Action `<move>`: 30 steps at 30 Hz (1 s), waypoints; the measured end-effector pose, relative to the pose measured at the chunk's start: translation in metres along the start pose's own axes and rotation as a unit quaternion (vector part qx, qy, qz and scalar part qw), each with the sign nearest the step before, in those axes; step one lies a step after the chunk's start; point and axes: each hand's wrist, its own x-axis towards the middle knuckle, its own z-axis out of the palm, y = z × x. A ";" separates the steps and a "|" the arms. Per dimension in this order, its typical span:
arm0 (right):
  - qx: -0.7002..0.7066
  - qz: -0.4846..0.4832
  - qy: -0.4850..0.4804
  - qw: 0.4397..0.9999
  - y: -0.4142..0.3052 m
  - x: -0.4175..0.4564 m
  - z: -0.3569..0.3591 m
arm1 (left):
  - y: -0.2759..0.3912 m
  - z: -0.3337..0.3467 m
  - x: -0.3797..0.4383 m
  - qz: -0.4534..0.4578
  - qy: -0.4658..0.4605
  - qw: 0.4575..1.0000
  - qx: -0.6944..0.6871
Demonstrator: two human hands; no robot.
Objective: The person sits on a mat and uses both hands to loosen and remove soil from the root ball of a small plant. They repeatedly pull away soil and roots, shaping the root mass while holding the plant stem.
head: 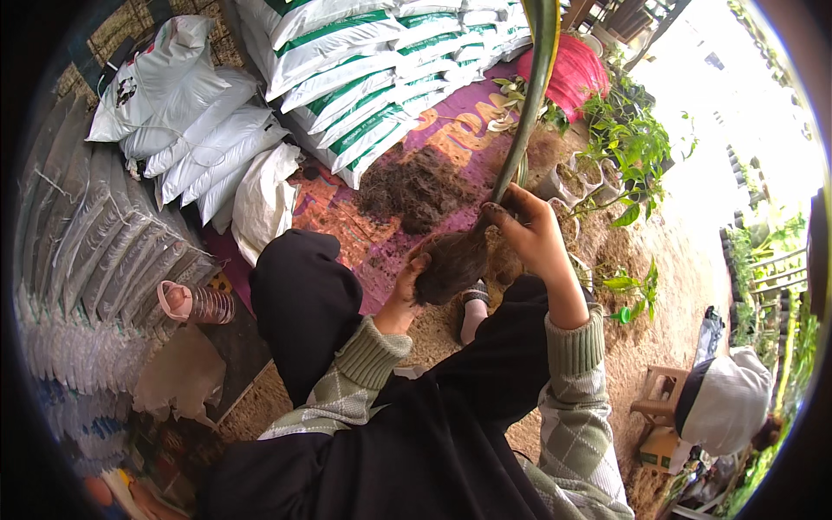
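Note:
A long-leaved plant (524, 123) with yellow-edged leaves leans up and out of the top of the view. My right hand (530, 231) pinches the base of its leaves between thumb and fingers. Below, my left hand (403, 289) cups the dark root ball (452, 263) from its left side. The root ball hangs above the ground between my knees, with fine roots showing on it. Beyond it, a heap of dark fibrous soil (419, 188) lies on a purple and orange printed sheet (380, 270).
White and green sacks (364, 71) are stacked ahead, with white sacks (195, 130) to the left. A cut plastic bottle (198, 304) stands at left. Bagged seedlings (578, 175) and a red sack (569, 75) are at right. Another person (728, 403) bends near a stool (656, 390).

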 end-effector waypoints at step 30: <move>0.175 0.093 -0.126 0.972 -0.025 0.012 0.004 | 0.016 0.040 -0.006 -0.194 -0.187 0.926 -0.265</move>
